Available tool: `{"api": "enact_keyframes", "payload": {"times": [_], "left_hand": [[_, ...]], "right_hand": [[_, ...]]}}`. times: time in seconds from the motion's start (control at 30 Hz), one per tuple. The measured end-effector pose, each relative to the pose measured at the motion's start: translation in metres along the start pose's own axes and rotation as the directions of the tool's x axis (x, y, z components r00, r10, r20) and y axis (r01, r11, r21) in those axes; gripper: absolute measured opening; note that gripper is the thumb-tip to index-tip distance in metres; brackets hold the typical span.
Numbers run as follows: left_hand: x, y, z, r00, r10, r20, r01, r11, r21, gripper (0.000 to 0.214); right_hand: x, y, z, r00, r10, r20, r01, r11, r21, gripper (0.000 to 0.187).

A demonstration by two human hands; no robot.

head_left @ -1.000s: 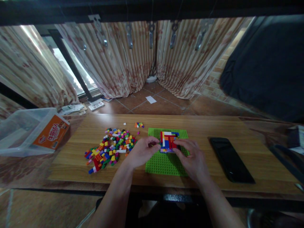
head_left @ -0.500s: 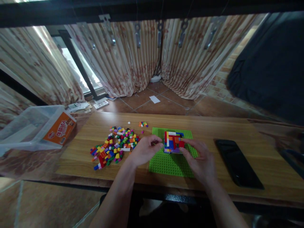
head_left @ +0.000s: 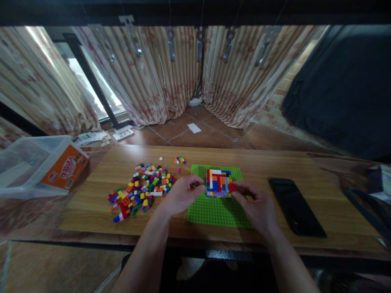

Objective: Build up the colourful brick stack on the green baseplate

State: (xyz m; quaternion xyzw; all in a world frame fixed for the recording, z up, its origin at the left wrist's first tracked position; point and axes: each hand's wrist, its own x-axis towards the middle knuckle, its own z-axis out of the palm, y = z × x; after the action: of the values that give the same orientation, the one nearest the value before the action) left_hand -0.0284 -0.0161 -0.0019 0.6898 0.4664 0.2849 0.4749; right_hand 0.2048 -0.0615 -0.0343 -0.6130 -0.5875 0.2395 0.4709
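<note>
A flat build of toy bricks [head_left: 215, 185] in red, blue, white, yellow and other colours sits on the green baseplate [head_left: 214, 211]. My right hand [head_left: 255, 203] pinches a red brick [head_left: 232, 187] between thumb and fingers at the build's right edge. At the left edge is my left hand [head_left: 186, 193], its fingers curved and the thumb a little apart from them. Its fingertips are close beside the build; whether they touch it I cannot tell. The gap between that thumb and forefinger shows nothing held.
Left of the baseplate lies a heap of loose bricks [head_left: 142, 189], with a small cluster of bricks [head_left: 179, 160] behind. A black phone [head_left: 297, 207] lies to the right on the wooden table [head_left: 100, 203]. A clear plastic bin [head_left: 36, 162] with an orange label stands at the far left.
The view has shifted slightly, so the table contents appear further left. My right fingers have drawn back a little toward the build's right edge, showing more of its top and the red brick.
</note>
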Motion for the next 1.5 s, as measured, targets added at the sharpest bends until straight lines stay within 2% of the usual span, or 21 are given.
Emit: {"api": "enact_keyframes", "payload": {"times": [0.37, 1.1, 1.2, 1.27, 1.4, 1.5], "left_hand": [[0.000, 0.002, 0.001, 0.999, -0.035, 0.000, 0.035, 0.999, 0.023, 0.020], [-0.001, 0.004, 0.000, 1.000, -0.029, -0.002, 0.029, 0.997, 0.076, 0.019], [-0.001, 0.004, 0.000, 1.000, -0.030, -0.006, 0.031, 0.996, 0.081, 0.018], [-0.001, 0.004, 0.000, 1.000, -0.029, -0.012, 0.030, 0.996, 0.079, 0.018], [-0.001, 0.004, 0.001, 0.999, -0.037, -0.024, 0.039, 0.997, 0.074, 0.019], [-0.001, 0.003, 0.001, 0.999, -0.042, -0.015, 0.043, 0.996, 0.082, 0.020]], "right_hand": [[-0.002, 0.002, 0.000, 0.997, -0.079, 0.025, 0.079, 0.997, 0.013, 0.017], [-0.001, -0.002, -0.001, 0.992, -0.121, 0.043, 0.122, 0.992, -0.024, 0.016], [-0.001, -0.001, -0.002, 0.997, -0.070, 0.029, 0.069, 0.997, 0.040, 0.017], [0.002, 0.000, -0.003, 0.999, 0.014, -0.030, -0.012, 0.997, 0.072, 0.022], [0.011, 0.004, 0.003, 0.958, 0.239, -0.160, -0.213, 0.963, 0.162, 0.038], [0.017, 0.005, 0.013, 0.941, 0.309, -0.137, -0.275, 0.935, 0.223, 0.046]]}}
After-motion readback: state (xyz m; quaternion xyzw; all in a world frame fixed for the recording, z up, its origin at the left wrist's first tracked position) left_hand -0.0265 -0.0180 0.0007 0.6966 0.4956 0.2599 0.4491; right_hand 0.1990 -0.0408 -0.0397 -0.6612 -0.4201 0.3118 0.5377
